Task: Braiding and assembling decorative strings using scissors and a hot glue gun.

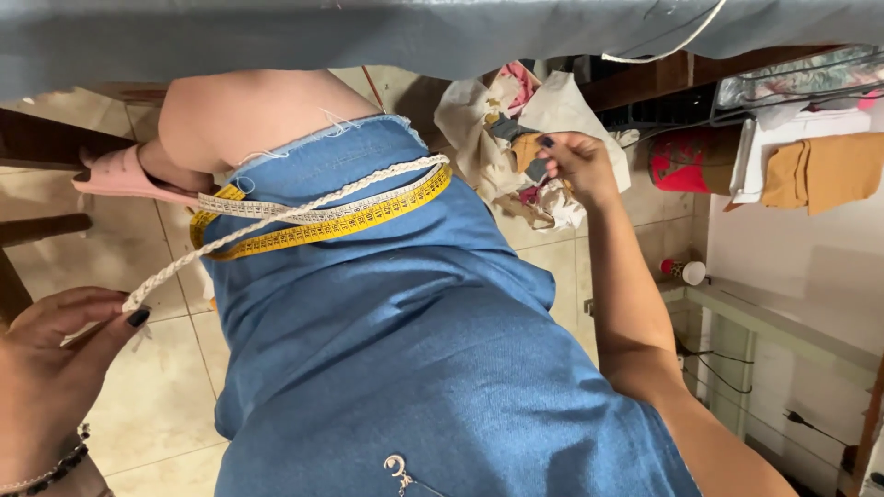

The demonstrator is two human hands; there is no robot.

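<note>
The left hand point(55, 354) pinches one end of the white braided cord point(304, 207), which runs up and rightward across the blue denim lap point(396, 322), over the yellow tape measure point(368, 219); beyond the denim, the right hand point(575, 166) grips fabric scraps point(516, 138).

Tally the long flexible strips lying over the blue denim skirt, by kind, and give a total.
Yellow measuring tape: 1
White braided cord, one end pinched in the left hand: 1
Total: 2
The right hand is over at the pile of fabric scraps.
</note>
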